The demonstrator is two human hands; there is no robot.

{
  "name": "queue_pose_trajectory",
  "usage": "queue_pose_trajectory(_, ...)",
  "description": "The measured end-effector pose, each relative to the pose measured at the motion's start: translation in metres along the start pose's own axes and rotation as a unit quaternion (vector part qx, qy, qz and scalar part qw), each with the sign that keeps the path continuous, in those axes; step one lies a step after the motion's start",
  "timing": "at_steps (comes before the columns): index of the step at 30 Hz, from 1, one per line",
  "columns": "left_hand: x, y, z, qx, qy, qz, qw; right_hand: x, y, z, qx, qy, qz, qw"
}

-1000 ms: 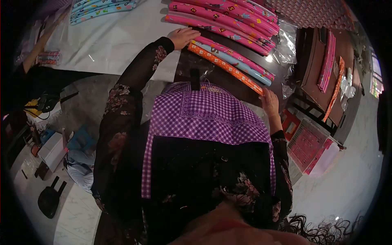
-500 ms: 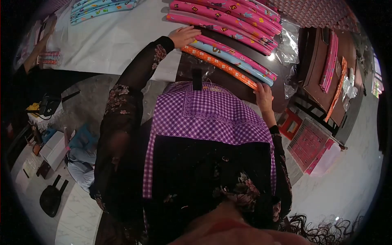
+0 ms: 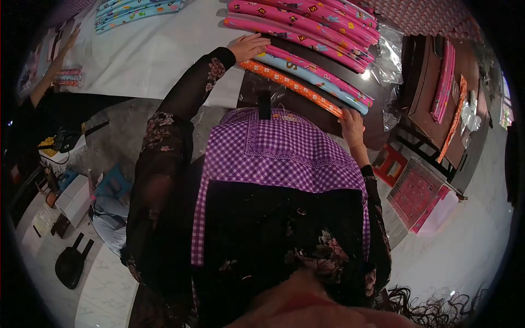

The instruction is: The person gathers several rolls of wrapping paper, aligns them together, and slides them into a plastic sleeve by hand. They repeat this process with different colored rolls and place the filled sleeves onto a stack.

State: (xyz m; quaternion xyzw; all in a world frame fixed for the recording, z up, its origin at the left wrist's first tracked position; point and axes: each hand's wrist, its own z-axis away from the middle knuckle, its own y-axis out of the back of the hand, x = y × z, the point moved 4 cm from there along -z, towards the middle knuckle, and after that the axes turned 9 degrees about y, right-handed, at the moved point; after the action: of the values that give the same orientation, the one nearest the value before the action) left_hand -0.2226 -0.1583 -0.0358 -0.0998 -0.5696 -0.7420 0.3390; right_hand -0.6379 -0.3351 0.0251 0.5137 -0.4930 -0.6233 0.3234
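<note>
Three thin rolls of printed wrapping paper lie side by side on the dark tabletop: a pink roll (image 3: pixel 322 74), a light blue roll (image 3: pixel 314 82) and an orange roll with white flowers (image 3: pixel 292 85). My left hand (image 3: pixel 249 47) rests at their left ends, fingers stretched out together over the pink and blue ends. My right hand (image 3: pixel 353 127) is closed about the right end of the orange roll, close to the blue roll's end. Farther back lies a pile of pink printed rolls (image 3: pixel 306 38).
A stack of light blue rolls (image 3: pixel 139 15) lies on the white table cover (image 3: pixel 164 57). Clear plastic film (image 3: pixel 385 54) is at the right. Another table (image 3: pixel 426 82) holds pink and orange rolls. Below it stand a red stool (image 3: pixel 389 164) and a crate (image 3: pixel 415 191). A co-worker's arm (image 3: pixel 52 74) is at far left.
The orange roll has slid slightly left, with a somewhat wider gap from the blue roll near its right end. My right hand has shifted slightly left; my left hand stays nearly still.
</note>
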Motion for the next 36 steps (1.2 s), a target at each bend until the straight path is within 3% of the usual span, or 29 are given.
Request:
queue_pose_trajectory(12, 0.037, -0.020, 0.006, 0.065, -0.044, -0.084, 0.993, 0.005, 0.003, 0.000, 0.005, -0.031, 0.043, 0.999)
queue_pose_trajectory(24, 0.050, -0.003, 0.020, 0.012, -0.073, -0.165, 0.984, 0.008, -0.001, 0.002, 0.086, -0.061, 0.017, 0.994)
queue_pose_trajectory(29, 0.050, -0.006, 0.022, 0.059, -0.099, -0.183, 0.976, 0.005, 0.003, -0.002, 0.154, -0.060, 0.065, 0.984)
queue_pose_trajectory(36, 0.052, -0.008, 0.022, 0.061, -0.093, -0.194, 0.975, 0.011, 0.004, -0.004, 0.176, -0.066, 0.073, 0.979)
